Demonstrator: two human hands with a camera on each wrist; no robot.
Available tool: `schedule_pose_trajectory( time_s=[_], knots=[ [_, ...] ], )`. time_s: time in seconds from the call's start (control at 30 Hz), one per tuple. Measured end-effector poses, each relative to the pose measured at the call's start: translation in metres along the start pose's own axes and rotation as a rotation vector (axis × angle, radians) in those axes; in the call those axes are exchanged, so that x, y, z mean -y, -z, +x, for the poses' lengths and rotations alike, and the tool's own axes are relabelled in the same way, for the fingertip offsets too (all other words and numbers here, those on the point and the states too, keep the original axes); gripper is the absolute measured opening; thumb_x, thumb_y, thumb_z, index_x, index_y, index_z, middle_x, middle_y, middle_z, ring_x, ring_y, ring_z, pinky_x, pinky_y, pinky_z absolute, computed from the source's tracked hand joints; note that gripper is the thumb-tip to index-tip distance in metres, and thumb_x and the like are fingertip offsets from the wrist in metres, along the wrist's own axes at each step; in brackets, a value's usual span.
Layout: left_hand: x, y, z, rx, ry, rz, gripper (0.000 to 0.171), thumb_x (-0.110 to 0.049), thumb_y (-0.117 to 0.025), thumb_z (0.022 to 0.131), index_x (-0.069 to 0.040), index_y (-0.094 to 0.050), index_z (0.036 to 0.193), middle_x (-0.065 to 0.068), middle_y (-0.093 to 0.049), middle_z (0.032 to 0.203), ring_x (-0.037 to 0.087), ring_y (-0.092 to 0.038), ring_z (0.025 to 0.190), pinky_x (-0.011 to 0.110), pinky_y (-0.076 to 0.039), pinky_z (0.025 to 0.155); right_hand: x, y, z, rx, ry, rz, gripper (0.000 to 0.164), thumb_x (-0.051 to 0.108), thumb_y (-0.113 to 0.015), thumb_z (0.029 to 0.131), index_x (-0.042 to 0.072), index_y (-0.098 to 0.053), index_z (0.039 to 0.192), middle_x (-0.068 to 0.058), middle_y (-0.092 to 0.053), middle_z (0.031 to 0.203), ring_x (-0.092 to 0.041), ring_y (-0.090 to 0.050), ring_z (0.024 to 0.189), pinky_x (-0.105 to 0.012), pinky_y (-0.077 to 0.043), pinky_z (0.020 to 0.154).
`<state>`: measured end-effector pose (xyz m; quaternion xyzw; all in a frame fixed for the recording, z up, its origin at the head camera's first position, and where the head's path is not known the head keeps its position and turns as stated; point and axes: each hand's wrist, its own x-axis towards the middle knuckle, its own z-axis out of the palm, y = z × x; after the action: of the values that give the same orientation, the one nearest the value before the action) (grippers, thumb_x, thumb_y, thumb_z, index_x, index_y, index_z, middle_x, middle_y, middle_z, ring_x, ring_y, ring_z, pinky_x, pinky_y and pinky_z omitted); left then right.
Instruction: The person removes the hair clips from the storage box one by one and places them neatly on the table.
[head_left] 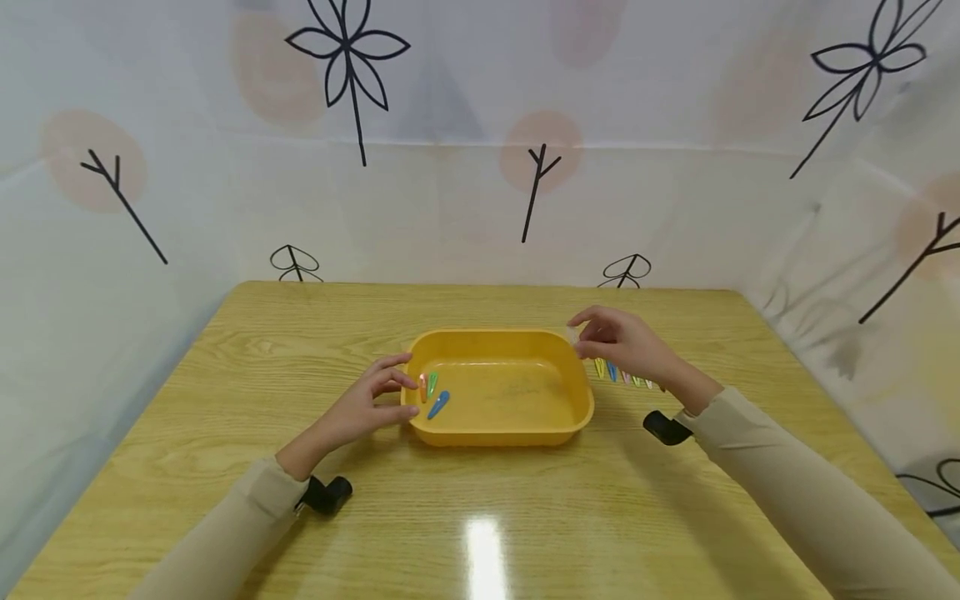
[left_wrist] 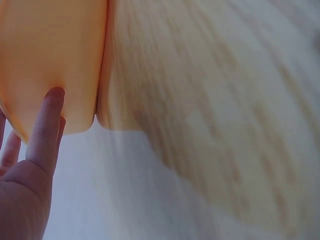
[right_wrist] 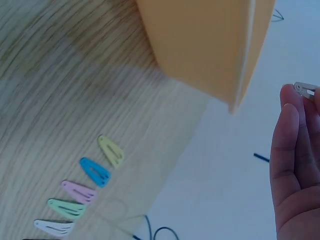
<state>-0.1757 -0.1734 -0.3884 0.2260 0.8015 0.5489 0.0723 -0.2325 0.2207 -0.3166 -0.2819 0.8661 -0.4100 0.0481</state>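
Observation:
A yellow plastic tray (head_left: 498, 437) stands on the wooden table. My left hand (head_left: 372, 398) holds its left end, the thumb (left_wrist: 50, 115) against the outer wall and other fingers over the rim. Inside the tray near that hand lie an orange hair clip (head_left: 423, 388), a green hair clip (head_left: 432, 383) and a blue hair clip (head_left: 438, 404). My right hand (head_left: 618, 340) is raised beside the tray's right rim. Between its fingertips it pinches a whitish snap hair clip (right_wrist: 305, 89), seen best in the right wrist view.
Right of the tray, several hair clips lie in a row on the table, including a yellow clip (right_wrist: 111, 151), a blue clip (right_wrist: 95, 172), a pink clip (right_wrist: 78, 191) and a white clip (right_wrist: 54, 227). A patterned white cloth (head_left: 450, 208) hangs behind the table (head_left: 420, 517).

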Motion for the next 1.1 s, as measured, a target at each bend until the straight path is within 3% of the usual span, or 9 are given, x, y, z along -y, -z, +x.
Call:
schedule_pose_trajectory(
  time_s=[0.2,0.4,0.57,0.63,0.83,1.1],
  knots=[
    [0.0,0.0,0.0,0.0,0.003,0.011,0.033,-0.019,-0.072,0.083,0.0,-0.058,0.107,0.007,-0.025,0.148,0.04,-0.042,0.119,0.051,-0.042,0.094,-0.013,0.007,-0.01,-0.063,-0.006,-0.007,0.028,0.008,-0.061,0.091,0.001,-0.056,0.118,-0.012,-0.064,0.089,-0.016,-0.062,0.078,-0.03,-0.053,0.071],
    [0.0,0.001,0.0,0.003,0.014,0.018,0.032,-0.02,-0.072,0.084,-0.001,-0.058,0.107,0.006,-0.024,0.148,0.04,-0.042,0.119,0.05,-0.042,0.094,-0.021,0.014,-0.019,-0.091,-0.065,0.003,0.03,0.012,-0.06,0.092,0.002,-0.055,0.12,-0.014,-0.064,0.092,-0.015,-0.062,0.079,-0.035,-0.053,0.069],
    [0.0,0.001,0.0,0.002,0.012,0.016,0.032,-0.019,-0.071,0.084,-0.001,-0.058,0.106,0.006,-0.025,0.148,0.04,-0.042,0.118,0.05,-0.043,0.094,-0.03,0.019,-0.028,-0.09,-0.086,0.067,0.031,0.012,-0.059,0.093,0.001,-0.052,0.121,-0.023,-0.061,0.094,-0.015,-0.056,0.058,-0.034,-0.047,0.039],
    [0.001,0.001,0.0,0.002,0.015,0.013,0.032,-0.019,-0.072,0.084,-0.001,-0.058,0.106,0.006,-0.025,0.148,0.04,-0.042,0.118,0.05,-0.043,0.094,-0.035,0.02,-0.031,-0.1,-0.086,0.07,0.031,0.011,-0.058,0.093,0.0,-0.051,0.122,-0.024,-0.061,0.093,-0.016,-0.056,0.056,-0.035,-0.044,0.035],
    [0.001,0.001,-0.001,0.001,0.025,0.015,0.032,-0.019,-0.072,0.083,-0.001,-0.058,0.106,0.005,-0.025,0.148,0.04,-0.042,0.118,0.049,-0.043,0.094,-0.046,0.022,-0.04,-0.148,-0.114,0.003,0.034,0.013,-0.06,0.092,-0.002,-0.052,0.122,-0.018,-0.063,0.093,-0.025,-0.063,0.079,-0.037,-0.053,0.064],
    [0.0,0.001,0.0,0.006,0.01,0.017,0.033,-0.019,-0.071,0.084,0.001,-0.057,0.106,0.009,-0.024,0.148,0.042,-0.042,0.118,0.051,-0.043,0.093,-0.063,0.028,-0.054,-0.19,-0.135,-0.038,0.033,0.012,-0.059,0.093,-0.002,-0.052,0.122,-0.016,-0.061,0.091,-0.024,-0.064,0.078,-0.034,-0.052,0.064]
  ],
)
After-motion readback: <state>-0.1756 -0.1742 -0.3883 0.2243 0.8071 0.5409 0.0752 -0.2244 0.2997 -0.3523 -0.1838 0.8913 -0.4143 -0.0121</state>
